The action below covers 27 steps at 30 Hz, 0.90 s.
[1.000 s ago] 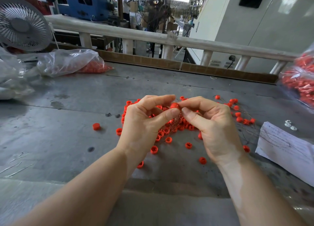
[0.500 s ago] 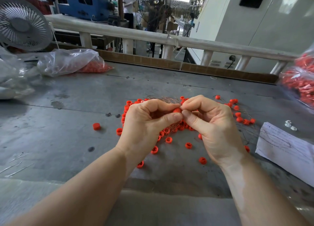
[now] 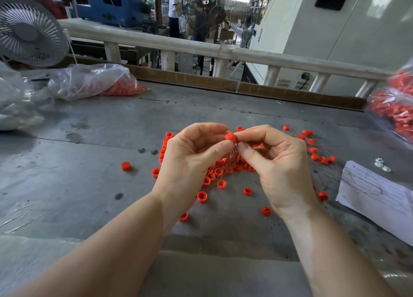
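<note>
Left hand (image 3: 190, 160) pinches red cap (image 3: 230, 137) thumb-to-forefinger, above the cap pile (image 3: 240, 167). Right hand (image 3: 281, 169) pinches copper wires (image 3: 231, 157) at the cap. The wires hang roughly vertical into the pile. Which way the cap opens is unclear. Paper sheet (image 3: 377, 196) right of pile, lone cap (image 3: 126, 166) left, plastic bag (image 3: 93, 81) far left behind.

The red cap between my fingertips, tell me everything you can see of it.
The red cap is a small squat cylinder, seemingly matte orange-red plastic, tilted. It is held above the table, pinched between thumb and forefinger of the left hand, with fingertips of the right hand against its right side. Thin copper wires hang just below it.
</note>
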Motion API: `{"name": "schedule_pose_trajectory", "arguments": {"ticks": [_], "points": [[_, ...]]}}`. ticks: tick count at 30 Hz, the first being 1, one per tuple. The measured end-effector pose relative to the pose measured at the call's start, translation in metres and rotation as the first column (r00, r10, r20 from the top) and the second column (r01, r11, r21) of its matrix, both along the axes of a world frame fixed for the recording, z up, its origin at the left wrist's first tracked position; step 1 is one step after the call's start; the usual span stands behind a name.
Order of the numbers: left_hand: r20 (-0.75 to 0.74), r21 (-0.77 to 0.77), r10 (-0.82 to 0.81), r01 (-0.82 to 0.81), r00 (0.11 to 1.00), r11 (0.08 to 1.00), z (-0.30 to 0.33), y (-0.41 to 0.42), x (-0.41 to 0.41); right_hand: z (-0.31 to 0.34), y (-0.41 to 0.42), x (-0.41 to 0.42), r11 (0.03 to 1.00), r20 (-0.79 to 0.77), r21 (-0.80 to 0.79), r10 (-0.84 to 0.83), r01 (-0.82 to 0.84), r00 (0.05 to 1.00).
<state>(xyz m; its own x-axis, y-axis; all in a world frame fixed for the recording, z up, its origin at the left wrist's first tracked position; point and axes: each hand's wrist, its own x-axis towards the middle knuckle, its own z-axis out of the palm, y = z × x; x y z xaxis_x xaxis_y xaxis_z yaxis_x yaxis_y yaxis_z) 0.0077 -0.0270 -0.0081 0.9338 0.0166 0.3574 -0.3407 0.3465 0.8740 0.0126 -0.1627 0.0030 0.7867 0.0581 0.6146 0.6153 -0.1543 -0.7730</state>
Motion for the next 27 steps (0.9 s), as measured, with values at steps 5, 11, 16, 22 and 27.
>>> {"name": "schedule_pose_trajectory", "arguments": {"ticks": [5, 11, 16, 22, 27], "points": [[-0.018, -0.058, -0.043, 0.042, 0.999, 0.997, 0.0004, 0.0, -0.0001, 0.0013, 0.0007, -0.0006, 0.999, -0.01, 0.048, 0.024, -0.024, 1.0], [-0.038, -0.099, -0.13, 0.126, 0.991, 0.987, 0.0004, 0.0015, -0.0002, 0.0026, 0.0004, -0.0004, 0.997, -0.018, 0.074, 0.024, -0.022, 1.0], [-0.037, -0.099, -0.148, 0.144, 0.988, 0.985, 0.0012, 0.0015, -0.0011, 0.0026, 0.0, -0.0011, 0.997, -0.015, 0.077, 0.024, -0.023, 1.0], [-0.059, -0.089, -0.135, 0.129, 0.989, 0.988, 0.0, 0.001, -0.0005, 0.0021, 0.0007, -0.0012, 0.996, -0.037, 0.087, 0.018, -0.014, 0.999], [-0.096, -0.184, -0.154, 0.134, 0.983, 0.974, -0.0006, 0.0016, 0.0026, 0.0026, 0.0003, -0.0027, 0.995, -0.08, 0.103, 0.009, -0.001, 0.997]]}}
